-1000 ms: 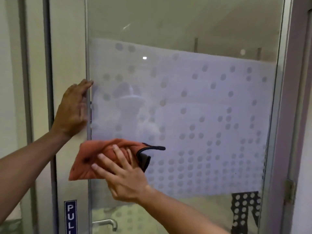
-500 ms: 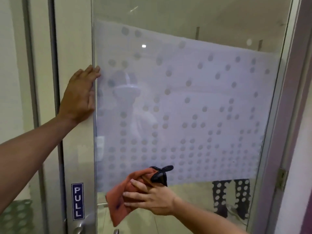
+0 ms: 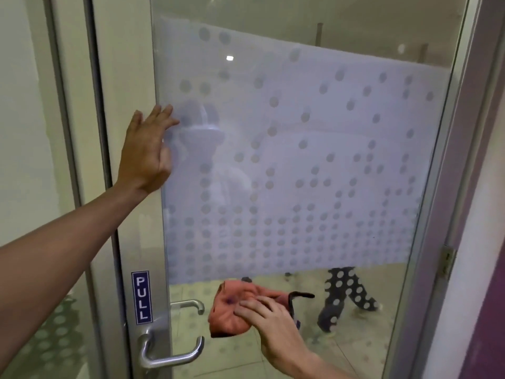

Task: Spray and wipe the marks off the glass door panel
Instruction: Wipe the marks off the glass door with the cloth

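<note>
The glass door panel (image 3: 314, 165) fills the view, with a frosted film of round dots across its middle and clear glass above and below. My left hand (image 3: 147, 151) lies flat with spread fingers against the panel's left edge and the metal stile. My right hand (image 3: 270, 324) presses a crumpled orange cloth (image 3: 232, 310) with a dark trim against the clear glass below the frosted band, just right of the handle. No spray bottle is in view.
A silver lever handle (image 3: 169, 354) and a blue PULL sign (image 3: 141, 296) sit on the door's left stile. The grey door frame (image 3: 464, 160) with a hinge (image 3: 448, 262) stands at the right. A dark dotted shape (image 3: 344, 294) shows through the lower glass.
My right hand has carried the cloth down the glass, from the frosted band's middle to the clear strip beside the handle. My left hand stays on the left edge.
</note>
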